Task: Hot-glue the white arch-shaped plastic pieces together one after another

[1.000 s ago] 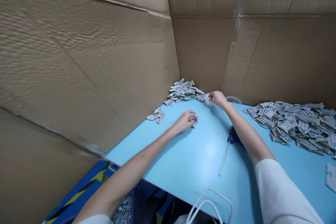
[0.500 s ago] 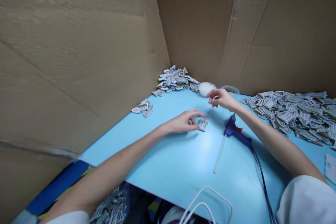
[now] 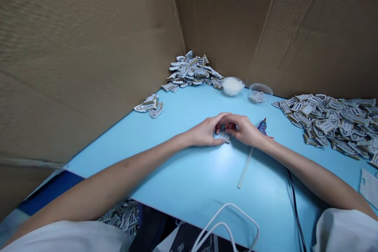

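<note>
My left hand [image 3: 206, 130] is closed on a small flat white cut-out piece [image 3: 226, 138], gripping its left side just above the blue table [image 3: 189, 173]. My right hand [image 3: 243, 129] meets it from the other side, fingertips pinched together over the top of the piece. Whatever the right fingertips hold is hidden. Behind the right wrist lies a blue hot glue gun [image 3: 262, 126], partly covered by the forearm, with a clear glue stick [image 3: 245, 168] running out of it toward me.
Similar pieces form a big heap [image 3: 333, 124] at right and a smaller pile [image 3: 191, 71] in the back corner. Between them stand a tub of white material [image 3: 232, 86] and a clear tub [image 3: 267, 89]. Cardboard walls [image 3: 118, 47] enclose the table; a white wire stand [image 3: 233, 205] is at the front.
My right hand has come down from beside the tubs to the piece in my left hand. The right forearm now covers much of the glue gun. The view has shifted slightly.
</note>
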Motion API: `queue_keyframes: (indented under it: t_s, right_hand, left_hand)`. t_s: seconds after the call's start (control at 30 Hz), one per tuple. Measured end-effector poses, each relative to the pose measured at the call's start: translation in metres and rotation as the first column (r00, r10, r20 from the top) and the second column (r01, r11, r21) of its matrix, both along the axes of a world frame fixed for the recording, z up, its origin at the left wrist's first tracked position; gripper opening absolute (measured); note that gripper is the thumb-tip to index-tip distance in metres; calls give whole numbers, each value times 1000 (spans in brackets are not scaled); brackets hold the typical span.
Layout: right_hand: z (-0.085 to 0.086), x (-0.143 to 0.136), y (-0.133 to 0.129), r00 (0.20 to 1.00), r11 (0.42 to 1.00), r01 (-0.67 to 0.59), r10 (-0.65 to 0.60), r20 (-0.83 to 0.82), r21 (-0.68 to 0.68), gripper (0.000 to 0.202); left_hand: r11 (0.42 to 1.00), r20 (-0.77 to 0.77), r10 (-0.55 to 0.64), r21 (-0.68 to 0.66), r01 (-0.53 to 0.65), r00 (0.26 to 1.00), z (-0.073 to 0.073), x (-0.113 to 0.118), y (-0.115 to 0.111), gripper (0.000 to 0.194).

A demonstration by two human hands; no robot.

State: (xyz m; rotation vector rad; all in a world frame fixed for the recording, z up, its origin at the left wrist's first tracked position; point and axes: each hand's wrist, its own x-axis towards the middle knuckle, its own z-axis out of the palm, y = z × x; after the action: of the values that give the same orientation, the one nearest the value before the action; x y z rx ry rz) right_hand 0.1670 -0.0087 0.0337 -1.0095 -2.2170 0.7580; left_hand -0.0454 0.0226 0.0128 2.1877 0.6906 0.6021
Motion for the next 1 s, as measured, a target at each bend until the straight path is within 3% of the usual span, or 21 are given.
queue_keyframes:
  t_s: [0.23,0.47,0.67,0.77,0.87,0.93,1.0]
  right_hand:
    - [-8,-6,3,999,996,-8,5,32,88,36]
    - [1,-2,4,996,995,-68,63,69,70,31]
    - [-8,-7,4,994,987,-75,62,95,143,36]
    - [5,-6,-3,975,973,-56,5,223,225,37]
    - [34,12,-26,860,959,74,-201,470,273,38]
    - [50,30,-50,655,933,197,-353,668,300,26]
    - [56,47,-73,409,909,314,-390,825,274,26]
  left_hand:
    - [1000,7,3,-23,-3,1000,-6,1,2,100]
    - [1000,2,4,-8,-4,1000,-7,0,2,104]
    - [1000,-30,-7,-12,7,1000,-5,1,2,107]
    - [1000,-26,-6,-21,5,1000,-5,0,1,111]
    - [999,-12,-34,-13,34,999,-3,-2,3,112]
    - [996,-19,-90,13,90,996,-1,-4,5,103]
    - [986,-46,-155,57,157,987,0,-6,6,87]
